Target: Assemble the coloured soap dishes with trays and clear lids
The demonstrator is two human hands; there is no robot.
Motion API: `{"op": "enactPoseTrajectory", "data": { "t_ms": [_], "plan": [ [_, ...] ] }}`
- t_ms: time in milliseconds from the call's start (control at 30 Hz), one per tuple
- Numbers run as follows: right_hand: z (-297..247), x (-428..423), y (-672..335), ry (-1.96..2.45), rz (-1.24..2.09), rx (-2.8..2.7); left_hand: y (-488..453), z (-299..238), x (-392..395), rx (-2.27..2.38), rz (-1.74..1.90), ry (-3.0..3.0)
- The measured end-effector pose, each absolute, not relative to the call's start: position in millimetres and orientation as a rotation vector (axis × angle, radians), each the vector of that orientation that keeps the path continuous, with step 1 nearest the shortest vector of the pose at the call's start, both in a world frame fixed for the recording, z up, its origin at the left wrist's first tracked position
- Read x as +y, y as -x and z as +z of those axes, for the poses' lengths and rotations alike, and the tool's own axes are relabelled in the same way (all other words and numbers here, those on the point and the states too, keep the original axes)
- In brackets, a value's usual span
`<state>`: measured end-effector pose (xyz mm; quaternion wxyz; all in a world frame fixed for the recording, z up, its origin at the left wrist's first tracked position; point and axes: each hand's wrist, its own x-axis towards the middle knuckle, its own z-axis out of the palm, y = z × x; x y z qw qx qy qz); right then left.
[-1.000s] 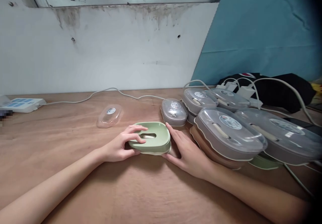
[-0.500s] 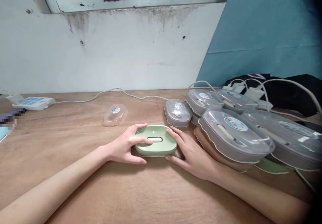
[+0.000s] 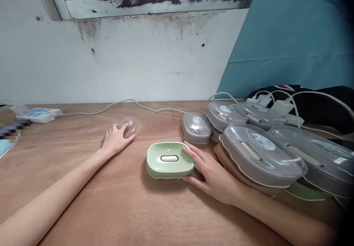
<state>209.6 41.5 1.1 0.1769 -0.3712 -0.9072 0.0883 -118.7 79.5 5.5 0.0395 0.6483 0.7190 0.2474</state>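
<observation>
My right hand (image 3: 211,172) grips a light green oval plastic box (image 3: 155,168) by its right end, fingers over the top rim and thumb at the near side. A pale bar sits in a slot in the middle of the box's sunken top. Shadow shows beneath it, and it looks slightly raised off the table. Farther back on the left, my left hand (image 3: 116,139) is on a clear plastic lid (image 3: 135,125) with a round sticker. Its index finger lies on top and its thumb at the near edge; the other fingers partly hide the lid's left side.
Several grey boxes with clear lids (image 3: 262,153) are stacked on the right, close to my right forearm. A smaller lidded grey box (image 3: 196,128) stands behind the green one. A white cable (image 3: 155,110) runs along the wall from a power strip (image 3: 40,115) at far left.
My left hand has let go of the green box and moved left and back onto the clear lid. My right hand keeps its hold on the box, which has tipped up slightly.
</observation>
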Motion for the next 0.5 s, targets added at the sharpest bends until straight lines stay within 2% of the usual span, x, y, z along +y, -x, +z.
{"op": "enactPoseTrajectory", "data": {
  "t_ms": [133,333,500],
  "plan": [
    [-0.2,42.2,-209.5,1.044,0.236,-2.556,99.0,11.7,66.6,1.861,0.814,-2.034],
    [-2.6,43.5,-209.3,1.024,0.242,-2.559,56.8,13.6,46.1,0.85,0.891,-1.705],
    [1.4,42.2,-208.7,1.093,0.323,-2.581,57.1,14.1,47.8,0.834,0.902,-1.621]
  ]
}}
